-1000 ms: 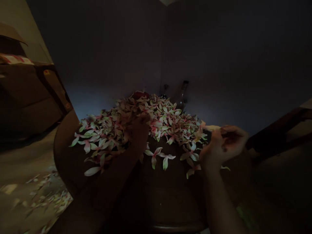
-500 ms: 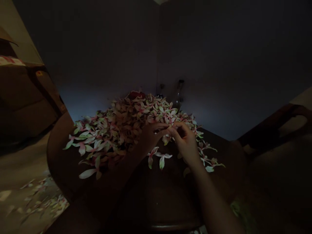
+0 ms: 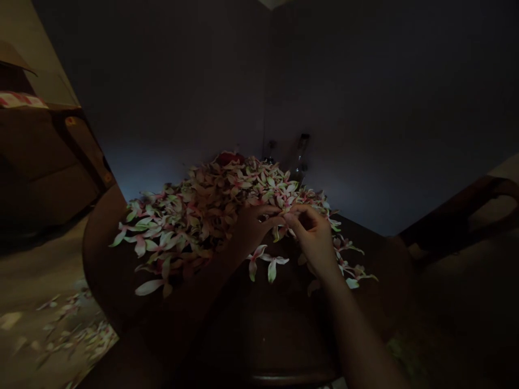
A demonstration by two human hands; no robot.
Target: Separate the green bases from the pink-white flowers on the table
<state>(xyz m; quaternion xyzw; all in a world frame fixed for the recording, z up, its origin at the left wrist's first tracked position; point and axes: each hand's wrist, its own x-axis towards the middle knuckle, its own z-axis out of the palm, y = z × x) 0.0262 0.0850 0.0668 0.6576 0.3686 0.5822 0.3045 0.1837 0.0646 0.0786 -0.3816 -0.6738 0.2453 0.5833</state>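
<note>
My left hand (image 3: 256,226) and my right hand (image 3: 314,229) meet fingertip to fingertip over the front of a heap of pale pink-and-white flowers (image 3: 203,216). Thumbs and forefingers of both are pinched together on a small flower (image 3: 286,207), mostly covered by the fingers. Just below the hands, two loose flowers (image 3: 263,262) with green-tipped petals lie on the dark wooden table (image 3: 284,324). Another loose flower (image 3: 152,286) lies to the left, beside my left forearm.
Behind the heap, a glass bottle (image 3: 300,159) stands by the wall corner, near a red object (image 3: 230,158) partly buried in flowers. Fallen petals (image 3: 81,335) litter the floor at left, near a large brown box-like object (image 3: 44,162). A dark wooden chair (image 3: 470,216) is at right.
The whole view has shifted slightly, so things appear a little further right. Both hands keep their pinch at nearly the same place over the flowers.
</note>
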